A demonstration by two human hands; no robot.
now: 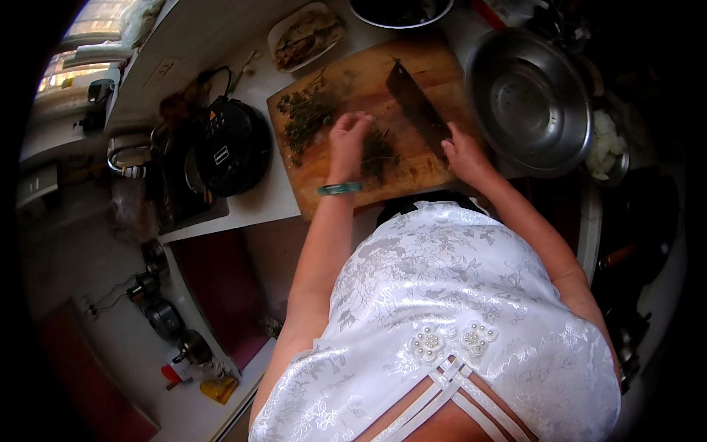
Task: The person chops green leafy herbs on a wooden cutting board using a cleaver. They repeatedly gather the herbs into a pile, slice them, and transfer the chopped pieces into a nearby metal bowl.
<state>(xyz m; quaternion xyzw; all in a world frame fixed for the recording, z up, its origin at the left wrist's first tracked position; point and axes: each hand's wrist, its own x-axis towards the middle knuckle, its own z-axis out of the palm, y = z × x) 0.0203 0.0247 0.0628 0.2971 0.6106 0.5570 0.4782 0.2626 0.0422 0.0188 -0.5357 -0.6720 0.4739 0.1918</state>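
Observation:
My right hand [465, 153] grips the handle of a dark, broad-bladed cleaver [415, 100], its blade pointing away over the wooden cutting board [425, 175]. A bit of green clings near the cleaver's far end. Above the middle of the board is my left hand [351, 132], a green bangle [339, 188] on its wrist. Its fingers are curled and blurred, so whether they hold anything is unclear. Leafy green sprigs [306, 113] lie on the board to the left of that hand. A smaller heap of greens [378, 150] lies just to its right.
A wide steel basin [527, 99] stands right of the board, beside pale chopped food [605, 146] in a bowl. Behind the board are a white dish of food [307, 36] and a dark-filled bowl [402, 22]. A black electric appliance [235, 149] sits on the left.

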